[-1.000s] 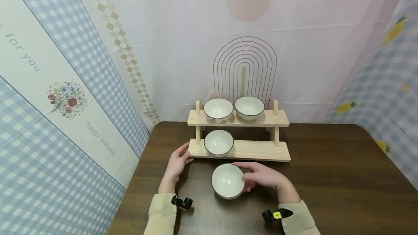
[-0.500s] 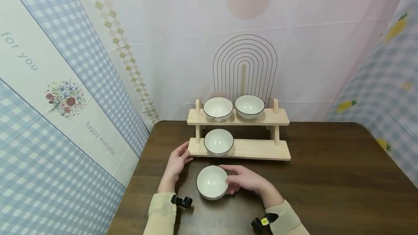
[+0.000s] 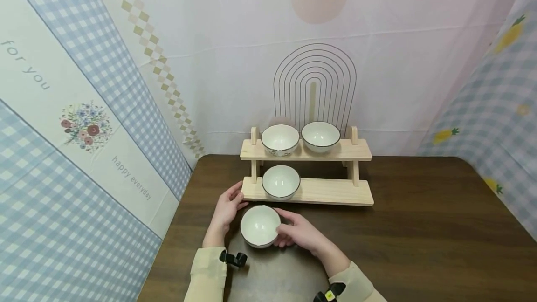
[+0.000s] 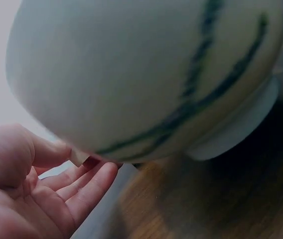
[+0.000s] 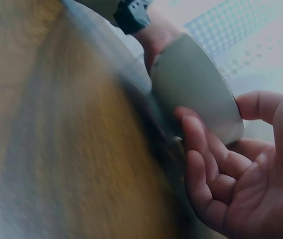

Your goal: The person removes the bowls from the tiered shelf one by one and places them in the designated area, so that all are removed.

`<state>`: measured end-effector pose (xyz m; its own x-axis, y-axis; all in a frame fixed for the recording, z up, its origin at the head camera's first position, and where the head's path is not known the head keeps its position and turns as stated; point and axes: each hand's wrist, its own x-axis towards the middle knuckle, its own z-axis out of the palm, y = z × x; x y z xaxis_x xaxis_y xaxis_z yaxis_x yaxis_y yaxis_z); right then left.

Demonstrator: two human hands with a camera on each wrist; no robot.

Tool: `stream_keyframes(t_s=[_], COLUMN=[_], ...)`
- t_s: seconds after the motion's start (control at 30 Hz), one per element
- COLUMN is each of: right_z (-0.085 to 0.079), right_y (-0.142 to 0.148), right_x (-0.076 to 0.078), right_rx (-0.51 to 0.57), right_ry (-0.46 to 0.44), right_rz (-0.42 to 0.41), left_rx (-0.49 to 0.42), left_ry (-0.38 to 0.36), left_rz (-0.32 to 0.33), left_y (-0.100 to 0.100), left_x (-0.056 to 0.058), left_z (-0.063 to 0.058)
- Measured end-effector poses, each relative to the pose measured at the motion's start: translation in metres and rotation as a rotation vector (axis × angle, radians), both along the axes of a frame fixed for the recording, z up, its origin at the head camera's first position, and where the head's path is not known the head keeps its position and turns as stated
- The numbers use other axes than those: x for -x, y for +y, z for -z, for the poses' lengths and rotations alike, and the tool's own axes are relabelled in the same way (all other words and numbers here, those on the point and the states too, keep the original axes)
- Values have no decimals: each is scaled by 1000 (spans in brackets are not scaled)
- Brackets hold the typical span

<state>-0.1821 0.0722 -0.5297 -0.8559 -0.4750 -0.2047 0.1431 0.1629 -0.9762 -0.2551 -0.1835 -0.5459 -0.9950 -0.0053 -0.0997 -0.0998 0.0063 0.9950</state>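
My right hand (image 3: 299,232) holds a white bowl (image 3: 260,226) with a dark rim, thumb at the rim and fingers curled against its outer side. The bowl is above the table in front of the shelf; dark green painted lines show on its outside in the left wrist view. At the left end of a two-tier wooden shelf (image 3: 335,192), my left hand (image 3: 225,209) grips the lower board's corner between thumb and fingers. In the left wrist view the held bowl (image 4: 131,74) partly covers that grip. A similar bowl (image 3: 281,182) sits on the lower tier's left side.
Two more bowls, a left one (image 3: 280,140) and a right one (image 3: 320,137), stand side by side on the upper tier. The shelf is on a dark wooden table (image 3: 419,227). A patterned cloth (image 3: 235,59) hangs behind it, with checked cloths at both sides.
My right hand has carried the bowl leftward across the front of the shelf, towards my left hand. The left hand stays at the shelf's corner.
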Motion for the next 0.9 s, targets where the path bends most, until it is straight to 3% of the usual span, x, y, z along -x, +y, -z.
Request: stream_keyframes(t_s=[0.4, 0.9], right_z=[5, 3], right_y=[-16, -19], right_x=[-6, -9], right_rx=[42, 32], right_ry=[-9, -14], right_rz=[61, 45], left_rx=[2, -6], left_ry=[26, 24], left_rz=[20, 21], left_y=[-1, -1], left_x=[-3, -3], left_z=[0, 0])
